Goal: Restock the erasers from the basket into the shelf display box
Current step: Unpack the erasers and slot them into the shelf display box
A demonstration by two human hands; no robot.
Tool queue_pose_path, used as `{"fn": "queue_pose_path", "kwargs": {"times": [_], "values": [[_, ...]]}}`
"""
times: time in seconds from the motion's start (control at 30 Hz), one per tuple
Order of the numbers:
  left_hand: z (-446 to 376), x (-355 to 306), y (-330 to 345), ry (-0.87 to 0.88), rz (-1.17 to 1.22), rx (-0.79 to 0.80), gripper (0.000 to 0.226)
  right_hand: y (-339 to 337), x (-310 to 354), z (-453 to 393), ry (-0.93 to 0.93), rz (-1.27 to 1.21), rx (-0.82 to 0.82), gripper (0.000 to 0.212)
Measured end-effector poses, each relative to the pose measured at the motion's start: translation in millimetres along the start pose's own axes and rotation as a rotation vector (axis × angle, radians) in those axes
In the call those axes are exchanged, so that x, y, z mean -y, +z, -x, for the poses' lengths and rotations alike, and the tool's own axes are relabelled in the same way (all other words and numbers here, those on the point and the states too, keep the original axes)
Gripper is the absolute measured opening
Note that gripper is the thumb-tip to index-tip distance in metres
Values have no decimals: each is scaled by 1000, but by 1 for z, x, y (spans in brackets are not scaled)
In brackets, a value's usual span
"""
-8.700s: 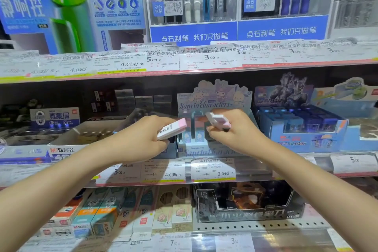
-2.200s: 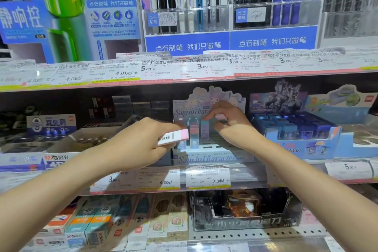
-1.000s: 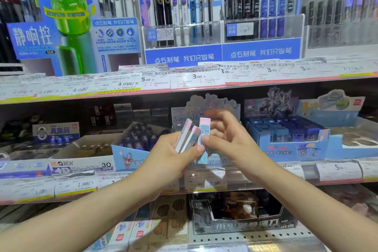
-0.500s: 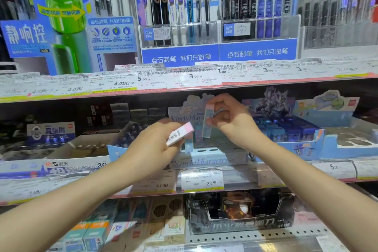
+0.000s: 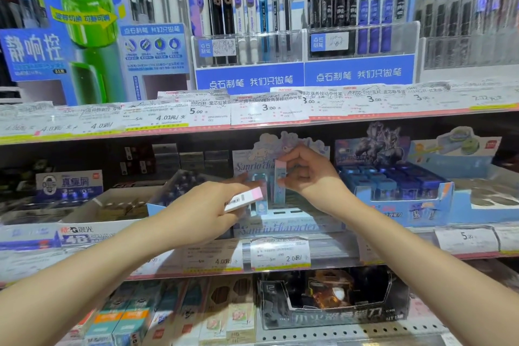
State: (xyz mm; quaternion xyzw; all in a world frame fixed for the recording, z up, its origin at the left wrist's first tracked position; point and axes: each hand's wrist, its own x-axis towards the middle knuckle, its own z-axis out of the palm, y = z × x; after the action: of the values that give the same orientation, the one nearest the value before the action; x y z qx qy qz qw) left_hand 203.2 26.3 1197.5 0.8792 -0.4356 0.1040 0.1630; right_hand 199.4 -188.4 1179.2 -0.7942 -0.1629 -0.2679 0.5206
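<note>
The pastel Sanrio display box (image 5: 289,229) stands on the middle shelf, with a cartoon header card behind it. My right hand (image 5: 309,174) pinches a blue-and-pink eraser (image 5: 280,184) upright over the box's slots. Another blue eraser (image 5: 260,199) stands in the box just left of it. My left hand (image 5: 202,211) holds a pink-and-white eraser (image 5: 244,199) with a barcode, level, in front of the box's left side. The basket is out of view.
A blue eraser box (image 5: 393,194) sits right of the display box, and a white open carton (image 5: 112,208) sits to the left. Price tags (image 5: 280,254) line the shelf edge. Pens hang above; more stationery boxes (image 5: 334,303) fill the lower shelf.
My right hand has lowered the blue-and-pink eraser from above the box down to its slots. My left hand has stayed in front of the box with its pink eraser.
</note>
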Motion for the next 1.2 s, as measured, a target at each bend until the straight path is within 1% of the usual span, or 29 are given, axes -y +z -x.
{"fn": "queue_pose_path", "kwargs": {"times": [0.1, 0.23, 0.3, 0.4, 0.43, 0.57, 0.77, 0.93, 1.07, 1.17, 1.2], "values": [[1, -2, -1, -2, -6, -4, 36, 0, 0, -1, 2, -9, -1, 38], [1, -1, -3, 2, -14, -12, 41, 1, 2, 1, 12, 4, 42, 37], [1, -1, -3, 11, -10, -12, 40, 1, 2, 4, -33, 91, 62, 30], [1, -1, -4, 10, -8, -2, 40, -1, 2, 5, -104, 191, 27, 10], [1, -1, -4, 8, -6, 3, 40, -2, 2, 4, -107, 207, 11, 9], [1, 1, -3, 6, 2, 5, 38, -2, 2, 3, -100, 263, 19, 20], [0, 4, -5, 16, 1, 19, 36, -3, 4, 5, -86, 275, 32, 17], [1, 3, -8, 10, 19, 39, 39, -6, -2, 5, -63, 333, -12, 10], [-1, 3, -8, 15, 16, 43, 29, -6, 2, 8, -39, 317, 41, 12], [-1, 4, -9, 7, 28, 66, 14, -2, 4, 11, -79, 316, 98, 18], [-1, 4, -9, 3, 27, 69, 12, -2, 4, 11, -79, 315, 100, 19]]}}
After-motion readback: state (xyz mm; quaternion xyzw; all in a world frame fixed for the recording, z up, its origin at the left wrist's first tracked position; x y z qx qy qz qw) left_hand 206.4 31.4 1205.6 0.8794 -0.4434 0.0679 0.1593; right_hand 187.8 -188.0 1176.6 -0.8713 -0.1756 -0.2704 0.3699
